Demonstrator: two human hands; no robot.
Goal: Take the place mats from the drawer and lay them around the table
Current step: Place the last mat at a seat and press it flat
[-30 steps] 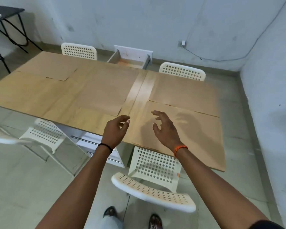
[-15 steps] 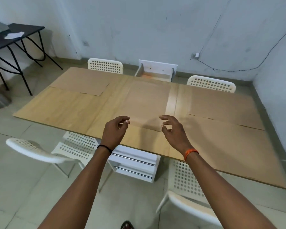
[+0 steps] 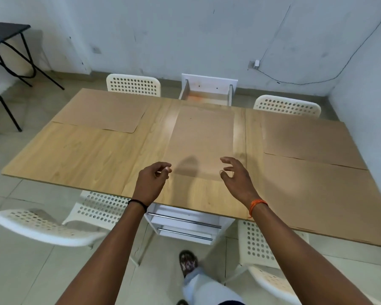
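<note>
Brown place mats lie flat on the wooden worktop (image 3: 86,150): one at the far left corner (image 3: 101,115), one in the middle (image 3: 201,139), two side by side at the right end (image 3: 306,135) (image 3: 317,194). Both hands hover just above the middle mat's near edge holding nothing, the left hand (image 3: 151,183) with fingers loosely curled, the right hand (image 3: 237,178) with fingers spread. White perforated chairs (image 3: 133,84) ring the worktop, the open white drawer (image 3: 208,91) juts out beyond its far edge, and a black folding table (image 3: 5,31) stands far left.

Matt paper-like place mats (image 3: 201,137) on smooth wood-grain table (image 3: 86,155)
</note>
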